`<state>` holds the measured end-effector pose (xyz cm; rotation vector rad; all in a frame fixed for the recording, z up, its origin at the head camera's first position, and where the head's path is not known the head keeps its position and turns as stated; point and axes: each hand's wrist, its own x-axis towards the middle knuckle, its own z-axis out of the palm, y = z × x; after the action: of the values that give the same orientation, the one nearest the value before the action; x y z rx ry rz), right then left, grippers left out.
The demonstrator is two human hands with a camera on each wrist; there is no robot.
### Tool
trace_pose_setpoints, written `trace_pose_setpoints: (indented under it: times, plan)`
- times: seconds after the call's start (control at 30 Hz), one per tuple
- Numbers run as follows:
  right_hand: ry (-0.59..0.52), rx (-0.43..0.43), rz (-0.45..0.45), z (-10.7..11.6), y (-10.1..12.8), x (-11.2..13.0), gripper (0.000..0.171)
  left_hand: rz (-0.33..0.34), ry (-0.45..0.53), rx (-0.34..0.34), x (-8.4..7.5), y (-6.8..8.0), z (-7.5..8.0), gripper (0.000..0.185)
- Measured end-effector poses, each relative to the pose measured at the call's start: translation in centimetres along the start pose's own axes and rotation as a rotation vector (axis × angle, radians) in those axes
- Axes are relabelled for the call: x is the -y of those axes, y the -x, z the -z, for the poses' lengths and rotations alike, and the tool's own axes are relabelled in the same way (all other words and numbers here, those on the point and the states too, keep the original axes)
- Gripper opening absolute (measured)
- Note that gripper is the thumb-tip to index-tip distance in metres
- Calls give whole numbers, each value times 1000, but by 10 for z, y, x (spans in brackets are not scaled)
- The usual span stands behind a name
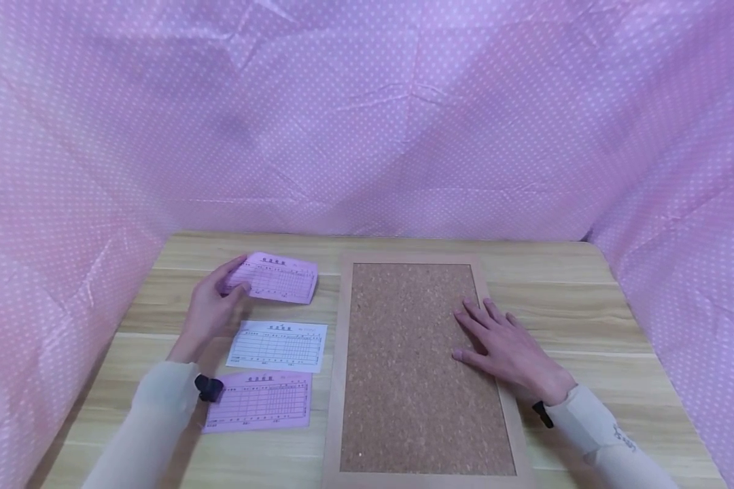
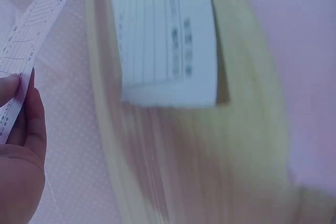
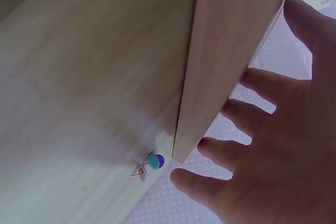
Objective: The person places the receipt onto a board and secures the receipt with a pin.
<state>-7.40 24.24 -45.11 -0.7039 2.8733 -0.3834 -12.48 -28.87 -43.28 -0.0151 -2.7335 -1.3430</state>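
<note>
Left arm [image 1: 141,435]: enters from between 7 and 8 o'clock in the head view, slanting towards 1.
Left wrist [image 1: 185,348]: nearly in line with the forearm.
Left hand [image 1: 211,304]: thumb [image 1: 238,292] and fingers meeting in a pinch, reaching towards 1 o'clock.
Right arm [image 1: 612,441]: enters from between 4 and 5 o'clock, slanting between 10 and 11.
Right hand [image 1: 509,344]: palm down, fingers [image 1: 474,327] spread, fairly straight, its thumb towards 9 o'clock.

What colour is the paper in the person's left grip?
The held paper is pinkish purple with dark printing, clearest in the head view.
</note>
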Motion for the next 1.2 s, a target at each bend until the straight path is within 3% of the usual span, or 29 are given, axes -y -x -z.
trace_pose_setpoints:
  times: [0.2, 0.4, 0.7, 1.0, 1.2]
  plan:
    - [-21, 5, -21, 2, -3, 2, 79, 20, 86, -40, -12, 7, -2, 61]
    - [-33, -19, -32, 6, -8, 6, 73, -19, 157, -61, -28, 9, -8, 60]
    - [10, -183, 62, 17, -22, 16, 60, -49, 239, -69, -48, 15, -24, 58]
    - [-117, -263, 72, 30, -33, 36, 61, -85, 351, -51, -67, 22, -43, 57]
    - [-238, -299, 70, 39, -40, 51, 59, -71, 406, -38, -78, 28, -54, 57]
